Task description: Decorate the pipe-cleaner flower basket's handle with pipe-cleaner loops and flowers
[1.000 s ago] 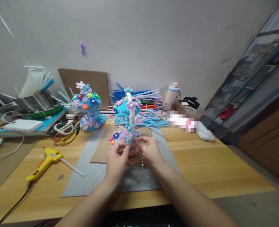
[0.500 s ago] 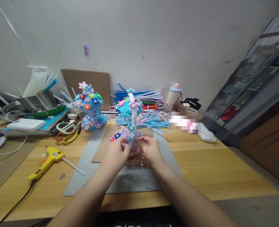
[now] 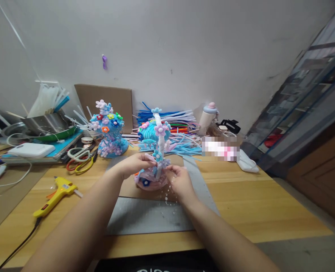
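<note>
A pipe-cleaner craft [image 3: 154,133] stands upright in front of me, with a blue domed top, a white wrapped stem, small flowers and a pink round base [image 3: 153,182]. My left hand [image 3: 135,165] is closed at the left of the stem, fingertips by a blue flower [image 3: 157,155]; what lies between them is hidden. To the right of the stem, my right hand [image 3: 181,183] pinches a string of clear beads [image 3: 166,197], which dangles below its fingers toward the mat. The craft stands on a brown board [image 3: 127,191] over a grey mat [image 3: 145,219].
A yellow glue gun [image 3: 58,192] with a cord lies at left, near scissors [image 3: 84,164]. A similar flowered craft [image 3: 107,130] stands behind them. Bundles of pipe cleaners [image 3: 173,145] lie along the wall, with a bottle [image 3: 208,118] and a white pouch [image 3: 246,161] to their right.
My left hand has risen and turned over the front of the craft, uncovering more of the pink base and a dark blue flower. My right hand stays nearly in place with the beads.
</note>
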The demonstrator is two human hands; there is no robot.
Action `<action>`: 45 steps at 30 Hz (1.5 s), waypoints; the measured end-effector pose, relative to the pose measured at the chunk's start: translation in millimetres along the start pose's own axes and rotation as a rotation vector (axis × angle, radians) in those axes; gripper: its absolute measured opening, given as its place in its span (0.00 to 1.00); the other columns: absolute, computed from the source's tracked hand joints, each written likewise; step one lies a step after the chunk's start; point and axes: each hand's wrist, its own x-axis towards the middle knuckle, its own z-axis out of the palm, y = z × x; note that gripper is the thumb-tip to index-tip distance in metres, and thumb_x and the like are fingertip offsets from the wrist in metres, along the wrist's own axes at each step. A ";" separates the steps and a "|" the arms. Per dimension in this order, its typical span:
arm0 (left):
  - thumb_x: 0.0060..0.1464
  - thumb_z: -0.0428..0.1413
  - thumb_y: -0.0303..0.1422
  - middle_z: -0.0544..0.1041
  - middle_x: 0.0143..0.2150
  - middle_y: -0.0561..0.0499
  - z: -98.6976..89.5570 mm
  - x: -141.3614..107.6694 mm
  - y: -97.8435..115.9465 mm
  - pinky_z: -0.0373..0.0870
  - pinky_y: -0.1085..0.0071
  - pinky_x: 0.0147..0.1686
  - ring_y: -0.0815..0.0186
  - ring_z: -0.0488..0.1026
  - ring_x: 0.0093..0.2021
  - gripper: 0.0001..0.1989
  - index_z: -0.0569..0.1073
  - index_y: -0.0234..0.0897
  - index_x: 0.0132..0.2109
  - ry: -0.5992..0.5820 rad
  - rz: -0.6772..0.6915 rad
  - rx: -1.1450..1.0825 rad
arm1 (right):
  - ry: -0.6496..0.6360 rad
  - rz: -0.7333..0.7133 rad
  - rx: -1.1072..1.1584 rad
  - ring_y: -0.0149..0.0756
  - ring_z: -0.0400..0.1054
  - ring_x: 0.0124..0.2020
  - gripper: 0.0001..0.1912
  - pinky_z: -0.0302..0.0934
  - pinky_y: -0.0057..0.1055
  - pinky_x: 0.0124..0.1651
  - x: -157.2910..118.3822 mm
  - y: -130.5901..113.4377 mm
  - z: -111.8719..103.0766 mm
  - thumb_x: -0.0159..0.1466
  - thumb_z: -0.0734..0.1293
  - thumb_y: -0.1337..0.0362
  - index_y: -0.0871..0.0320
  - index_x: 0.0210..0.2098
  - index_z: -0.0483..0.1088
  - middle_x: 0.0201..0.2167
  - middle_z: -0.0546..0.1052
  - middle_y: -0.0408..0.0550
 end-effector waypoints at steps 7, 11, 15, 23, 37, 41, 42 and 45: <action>0.33 0.67 0.25 0.79 0.25 0.47 -5.6 0.4 -3.5 0.69 0.74 0.27 0.66 0.73 0.26 0.06 0.78 0.35 0.23 -0.264 -0.067 0.050 | -0.042 0.075 0.032 0.26 0.50 0.09 0.18 0.43 0.25 0.15 -3.1 -4.1 0.8 0.53 0.68 0.49 0.58 0.32 0.69 0.08 0.61 0.33; 0.33 0.67 0.26 0.78 0.25 0.49 -5.4 -3.9 -2.4 0.68 0.75 0.27 0.67 0.73 0.25 0.07 0.78 0.35 0.25 -0.256 -0.048 0.055 | -0.081 0.124 0.068 0.26 0.49 0.08 0.20 0.42 0.24 0.13 -4.9 -3.8 0.9 0.51 0.69 0.46 0.57 0.30 0.67 0.07 0.60 0.32; 0.35 0.67 0.29 0.77 0.23 0.49 -2.7 -12.5 0.7 0.66 0.76 0.24 0.68 0.72 0.23 0.08 0.77 0.33 0.27 -0.243 -0.030 0.049 | -0.092 0.149 0.107 0.26 0.48 0.07 0.22 0.40 0.24 0.12 -5.0 -2.9 2.1 0.50 0.69 0.45 0.57 0.31 0.67 0.06 0.58 0.31; 0.36 0.67 0.33 0.79 0.29 0.49 8.7 -32.5 -10.9 0.68 0.75 0.25 0.67 0.74 0.25 0.16 0.72 0.35 0.34 -0.131 0.016 -0.060 | -0.079 0.142 0.179 0.23 0.48 0.08 0.18 0.41 0.24 0.13 -3.6 0.0 6.6 0.49 0.70 0.51 0.58 0.30 0.66 0.09 0.63 0.33; 0.51 0.59 0.33 0.75 0.51 0.39 16.9 -68.8 -3.0 0.51 0.81 0.14 0.72 0.73 0.21 0.27 0.61 0.39 0.57 -0.098 -0.108 -0.227 | -0.120 0.173 0.304 0.21 0.45 0.08 0.16 0.40 0.19 0.11 -5.5 -21.6 -16.0 0.52 0.68 0.52 0.57 0.28 0.63 0.08 0.56 0.29; 0.52 0.57 0.32 0.73 0.54 0.39 17.2 -67.1 -8.1 0.53 0.82 0.14 0.74 0.72 0.22 0.26 0.60 0.38 0.57 -0.070 -0.099 -0.241 | -0.167 0.207 0.348 0.19 0.47 0.11 0.16 0.40 0.18 0.12 1.6 -28.4 -26.2 0.50 0.71 0.56 0.59 0.23 0.62 0.11 0.58 0.31; 0.52 0.57 0.32 0.72 0.54 0.39 17.7 -67.1 -9.2 0.54 0.81 0.13 0.74 0.73 0.22 0.26 0.60 0.38 0.57 -0.058 -0.090 -0.226 | -0.174 0.213 0.358 0.18 0.47 0.12 0.16 0.40 0.17 0.12 3.4 -29.2 -28.5 0.49 0.72 0.57 0.59 0.23 0.63 0.12 0.59 0.32; 0.51 0.57 0.33 0.72 0.54 0.38 19.9 -68.8 -11.6 0.56 0.80 0.12 0.71 0.74 0.23 0.27 0.59 0.37 0.57 -0.026 -0.047 -0.173 | -0.174 0.227 0.385 0.17 0.48 0.13 0.14 0.40 0.17 0.13 6.4 -31.4 -34.6 0.48 0.73 0.59 0.61 0.25 0.66 0.17 0.64 0.34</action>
